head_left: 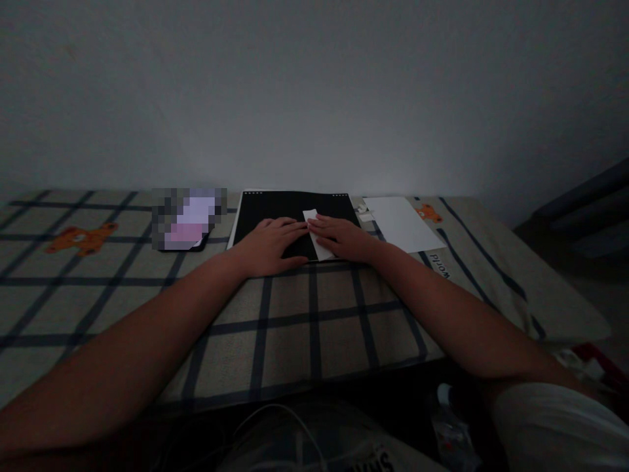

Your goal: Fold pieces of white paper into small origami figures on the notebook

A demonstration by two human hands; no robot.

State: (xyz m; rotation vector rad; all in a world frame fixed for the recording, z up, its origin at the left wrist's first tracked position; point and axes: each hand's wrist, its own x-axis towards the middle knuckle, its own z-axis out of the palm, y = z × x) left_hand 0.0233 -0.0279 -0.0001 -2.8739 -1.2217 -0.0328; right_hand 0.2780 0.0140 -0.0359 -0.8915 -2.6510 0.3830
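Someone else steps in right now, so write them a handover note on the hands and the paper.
Left hand: flat, palm down on the black pad, fingers touching the small white paper.
Right hand: flat, pressing on that paper.
The paper lies on the pad on the checked cloth; it looks folded into a narrow strip.
A white sheet lies to the right of the pad, a phone to the left.
Left to do: probably further folds; the lighting is dim.

both arms stretched fwd, l hand (269, 244) & r hand (344, 237) flat, palms down, fingertips meeting at centre.
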